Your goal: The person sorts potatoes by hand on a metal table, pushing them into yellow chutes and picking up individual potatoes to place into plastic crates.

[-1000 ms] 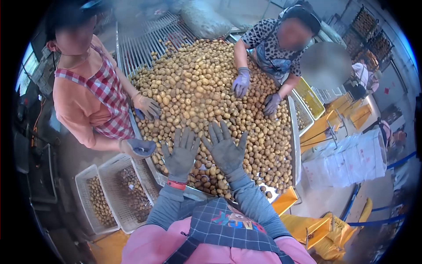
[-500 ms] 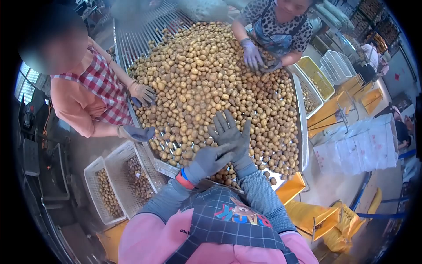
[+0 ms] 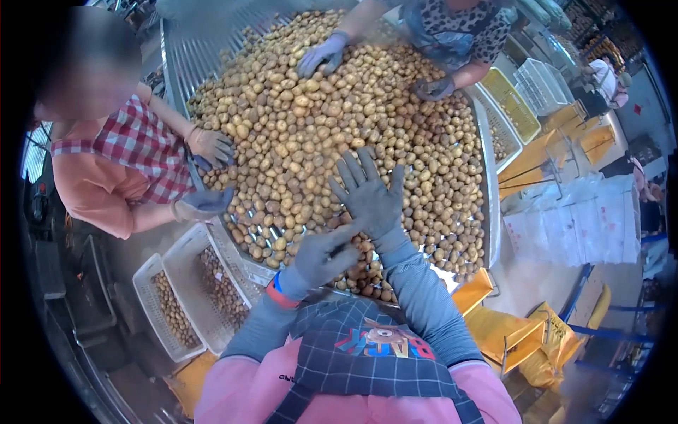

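My left hand (image 3: 319, 263), in a grey glove with a red and blue band at the wrist, is half curled over the near edge of the potato pile. Its index finger points at the heel of my right hand, and nothing shows in its grasp. Palm up and fingers spread, my right hand (image 3: 372, 205) hovers over the potatoes (image 3: 304, 148), also in a grey glove and with nothing in it. The potatoes cover most of a metal sorting table (image 3: 492, 212), with bare slats near its left corner.
Co-workers' gloved hands are at the left edge (image 3: 212, 147) and far side (image 3: 323, 55) of the pile. White crates (image 3: 150, 283) with potatoes stand lower left. A yellow crate (image 3: 530, 134), orange sacks (image 3: 505, 336) and stacked white sacks (image 3: 572, 230) are at right.
My left hand has drawn back slightly from my right palm. My right hand has moved up a little, still spread. The far co-worker's hands have parted, one reaching left across the potatoes.
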Demonstrator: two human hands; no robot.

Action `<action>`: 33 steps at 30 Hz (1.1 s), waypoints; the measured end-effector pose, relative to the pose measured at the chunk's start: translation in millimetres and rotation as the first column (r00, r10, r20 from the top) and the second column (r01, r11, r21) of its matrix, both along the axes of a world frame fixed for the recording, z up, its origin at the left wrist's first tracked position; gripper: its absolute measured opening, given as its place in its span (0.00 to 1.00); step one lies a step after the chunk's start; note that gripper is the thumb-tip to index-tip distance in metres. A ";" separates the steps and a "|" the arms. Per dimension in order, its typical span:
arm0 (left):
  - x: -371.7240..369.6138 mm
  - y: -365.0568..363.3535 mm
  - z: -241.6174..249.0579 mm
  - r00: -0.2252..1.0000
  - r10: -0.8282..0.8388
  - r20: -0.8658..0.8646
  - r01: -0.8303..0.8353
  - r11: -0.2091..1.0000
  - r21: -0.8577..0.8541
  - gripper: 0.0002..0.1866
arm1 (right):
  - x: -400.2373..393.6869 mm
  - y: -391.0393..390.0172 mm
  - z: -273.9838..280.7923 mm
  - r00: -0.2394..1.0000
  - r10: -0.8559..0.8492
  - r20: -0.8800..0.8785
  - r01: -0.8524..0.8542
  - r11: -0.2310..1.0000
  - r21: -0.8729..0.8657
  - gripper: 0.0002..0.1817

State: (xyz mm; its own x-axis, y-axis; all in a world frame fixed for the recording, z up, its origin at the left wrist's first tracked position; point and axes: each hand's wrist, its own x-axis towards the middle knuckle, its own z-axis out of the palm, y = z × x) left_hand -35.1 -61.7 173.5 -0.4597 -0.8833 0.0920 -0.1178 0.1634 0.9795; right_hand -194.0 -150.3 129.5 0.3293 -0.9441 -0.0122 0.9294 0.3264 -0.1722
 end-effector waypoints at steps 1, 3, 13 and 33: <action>-1.2 -6.7 0.0 1.000 0.017 0.006 -0.017 1.000 0.011 0.24 | 10.1 -2.3 -6.8 1.000 0.020 -0.014 -0.021 1.000 -0.016 0.52; -7.8 -34.7 5.6 0.984 0.123 0.130 -0.080 0.952 -0.296 0.25 | 25.2 -2.2 -12.0 0.997 0.078 0.015 -0.078 0.997 -0.008 0.52; 7.4 -9.7 -7.6 0.980 -0.103 0.169 0.089 0.992 0.088 0.23 | 5.2 -12.6 -10.3 1.000 -0.004 0.027 0.005 1.000 -0.013 0.52; 77.6 73.3 -188.2 0.354 0.440 0.825 -0.157 0.898 -0.412 0.39 | -199.2 239.4 -132.8 -0.809 -0.396 -0.434 -0.353 0.918 -0.180 0.19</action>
